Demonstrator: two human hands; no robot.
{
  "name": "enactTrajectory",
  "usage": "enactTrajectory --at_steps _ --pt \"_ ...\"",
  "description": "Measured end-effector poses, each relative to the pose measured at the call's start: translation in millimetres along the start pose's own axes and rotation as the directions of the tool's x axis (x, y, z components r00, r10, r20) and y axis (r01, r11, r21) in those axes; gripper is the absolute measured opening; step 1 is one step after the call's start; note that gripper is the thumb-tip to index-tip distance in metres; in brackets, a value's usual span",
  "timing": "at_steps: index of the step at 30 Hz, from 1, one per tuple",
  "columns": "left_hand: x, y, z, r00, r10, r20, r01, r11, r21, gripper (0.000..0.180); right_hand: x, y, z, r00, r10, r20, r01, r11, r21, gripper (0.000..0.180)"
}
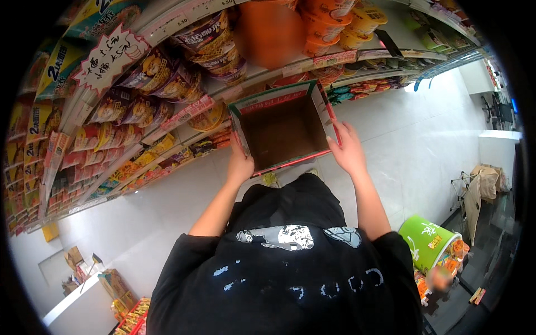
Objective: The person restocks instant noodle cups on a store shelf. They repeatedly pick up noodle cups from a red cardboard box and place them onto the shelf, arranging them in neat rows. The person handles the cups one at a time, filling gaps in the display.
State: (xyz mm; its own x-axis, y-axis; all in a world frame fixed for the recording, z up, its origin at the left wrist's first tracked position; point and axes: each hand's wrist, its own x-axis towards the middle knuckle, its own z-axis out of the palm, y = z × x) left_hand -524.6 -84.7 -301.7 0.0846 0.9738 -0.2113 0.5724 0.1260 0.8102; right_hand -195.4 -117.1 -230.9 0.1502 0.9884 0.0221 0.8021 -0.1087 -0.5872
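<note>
Between my two hands is an open-topped cardboard box [286,133] with a brown inside and red and green printed edges. Its opening faces up toward me, and I see no goods in it. My left hand [240,161] is closed on the box's left side. On the opposite side my right hand [348,146] grips the edge, thumb over the rim. The far edge of the box is close to the front of a shelf holding instant noodle cups; purple noodle cups [209,42] stand beyond it to the left, orange ones [324,25] to the right.
Stocked shelves run along the far and left sides, with bagged noodles [100,137] and a handwritten price sign [111,58]. Pale tiled floor [410,145] lies around my feet. At lower right stands a green drum-shaped display [427,243]; cardboard boxes [115,287] are at lower left.
</note>
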Motion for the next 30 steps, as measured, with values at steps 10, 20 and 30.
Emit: enactTrajectory --at_steps 10,20,30 --pt "5 -4 7 0.996 -0.06 -0.069 0.061 0.998 0.016 0.092 20 38 26 0.95 0.092 0.297 -0.046 0.986 -0.159 0.069" --pt "3 24 8 0.982 -0.188 0.008 0.188 0.977 -0.105 0.094 18 44 1 0.917 0.069 0.394 -0.018 0.991 -0.132 0.071" --pt "6 26 78 0.993 0.021 -0.12 -0.024 1.0 -0.019 0.09 37 109 -24 0.944 0.07 0.321 -0.035 0.993 -0.114 0.071"
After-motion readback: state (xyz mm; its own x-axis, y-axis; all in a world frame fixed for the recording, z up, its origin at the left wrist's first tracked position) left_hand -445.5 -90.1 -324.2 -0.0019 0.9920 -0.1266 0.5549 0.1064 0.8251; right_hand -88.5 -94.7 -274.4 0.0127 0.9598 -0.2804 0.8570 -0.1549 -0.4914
